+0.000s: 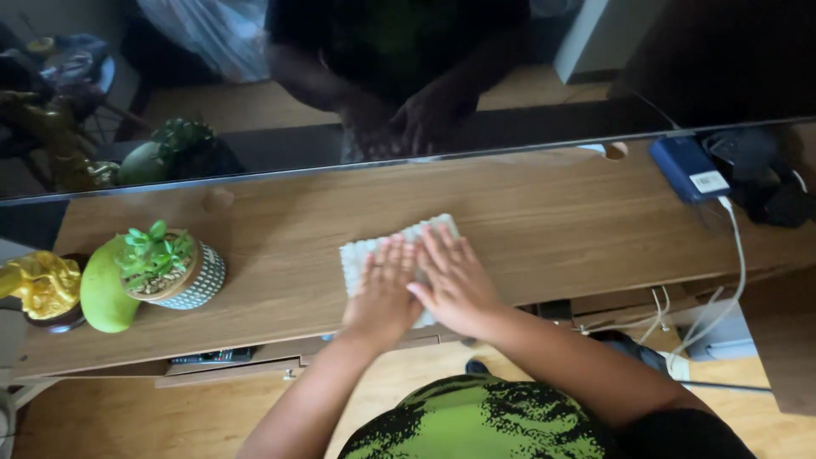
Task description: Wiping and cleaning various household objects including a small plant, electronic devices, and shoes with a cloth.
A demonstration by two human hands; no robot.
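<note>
Hands lie flat, fingers spread: left hand (384,293) and right hand (453,280) press a white cloth (361,255) onto the wooden tabletop (544,221).

A home: wooden console (544,221), potted succulent (170,268), gold ornament (42,285), mirror (255,144).

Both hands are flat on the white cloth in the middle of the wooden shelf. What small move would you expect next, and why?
Probably a sideways slide of the cloth along the shelf. Left hand and right hand press it flat, fingers spread, not gripping, and bare wood lies on both sides, toward the potted plant and the blue box.
</note>
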